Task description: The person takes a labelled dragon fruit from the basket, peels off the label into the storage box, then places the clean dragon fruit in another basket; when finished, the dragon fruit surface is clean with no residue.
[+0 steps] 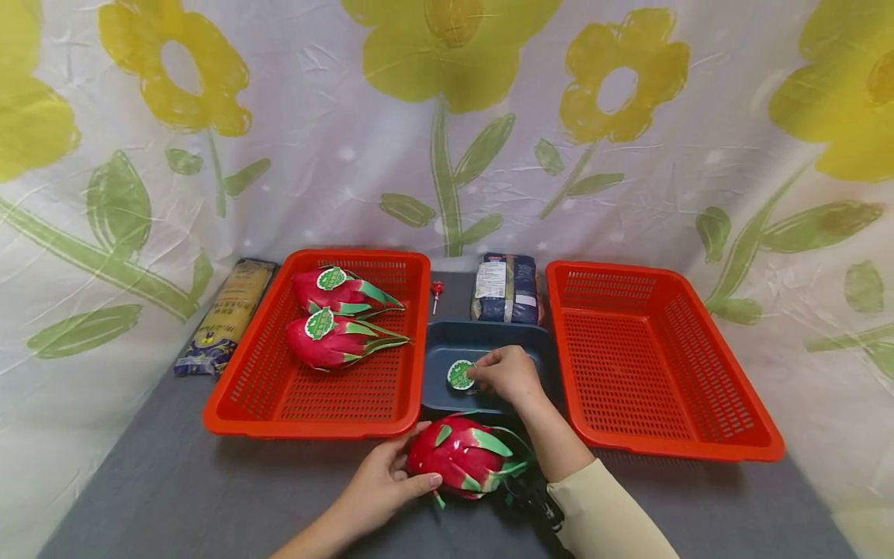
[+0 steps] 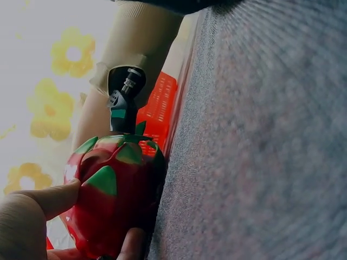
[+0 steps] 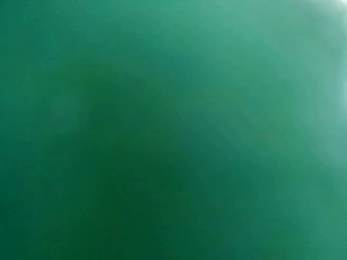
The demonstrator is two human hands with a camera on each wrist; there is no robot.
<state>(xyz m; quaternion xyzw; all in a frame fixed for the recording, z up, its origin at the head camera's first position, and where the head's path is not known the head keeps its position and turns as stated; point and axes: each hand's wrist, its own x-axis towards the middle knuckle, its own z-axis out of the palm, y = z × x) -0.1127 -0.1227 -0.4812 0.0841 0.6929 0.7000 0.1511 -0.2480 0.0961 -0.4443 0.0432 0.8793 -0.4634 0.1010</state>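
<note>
The left hand (image 1: 380,481) grips a red dragon fruit (image 1: 457,458) with green leaf tips, on the grey table in front of the dark tray (image 1: 438,336). In the left wrist view its thumb and fingers (image 2: 62,197) lie round the same dragon fruit (image 2: 116,200). Over the tray, the right hand (image 1: 510,376) pinches a round green sticker (image 1: 460,375) between thumb and fingertips. Only blurred green fills the right wrist view. Two dragon fruits (image 1: 335,291) (image 1: 335,341) with green stickers lie in the left red basket (image 1: 314,428).
A second red basket (image 1: 684,447) stands right of the tray. Behind the tray are a dark blue package (image 1: 506,287) and a red lollipop (image 1: 437,288). A yellow package (image 1: 230,310) lies left of the left basket. A flowered cloth (image 1: 307,171) hangs behind.
</note>
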